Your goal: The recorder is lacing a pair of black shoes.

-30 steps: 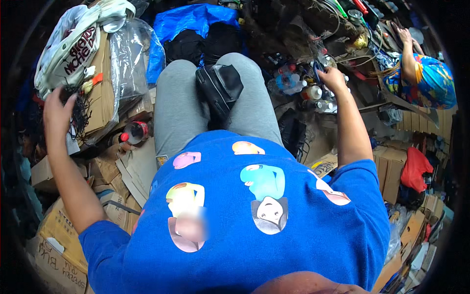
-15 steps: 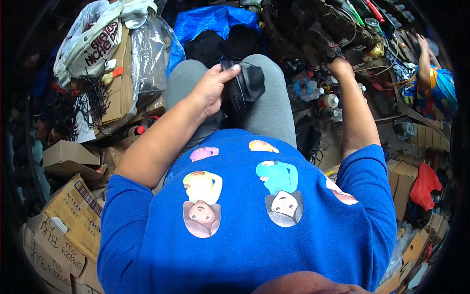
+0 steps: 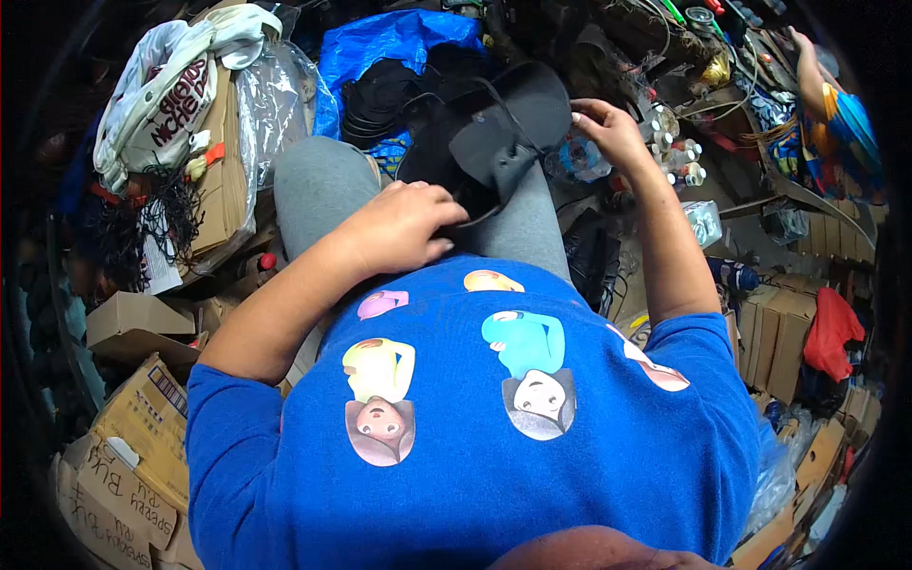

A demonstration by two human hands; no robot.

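Observation:
A black leather-like piece (image 3: 513, 119) spans my knees, tilted, with a broad rounded panel and a thin strap looping across it; it looks like a shoe upper. My right hand (image 3: 613, 133) pinches its right edge between thumb and fingers. At the lower left end, my left hand (image 3: 404, 223) curls its fingers over the dark edge, the thumb on the near side. Part of the piece below the fingers is in shadow. Just beyond my left knee lie stacked black pieces (image 3: 375, 100) on a blue plastic bag (image 3: 347, 47).
Several plastic bottles (image 3: 679, 157) stand right of my knees. Left are a white cloth bag (image 3: 171, 81), flat cardboard with clear plastic (image 3: 275, 104), and cardboard boxes (image 3: 142, 323). Another person's arm (image 3: 809, 76) shows at far right, above a red bag (image 3: 831, 337).
My right hand has come in from the right side and now grips the black piece. The piece is spread wider and higher; my left hand has moved lower, toward my body.

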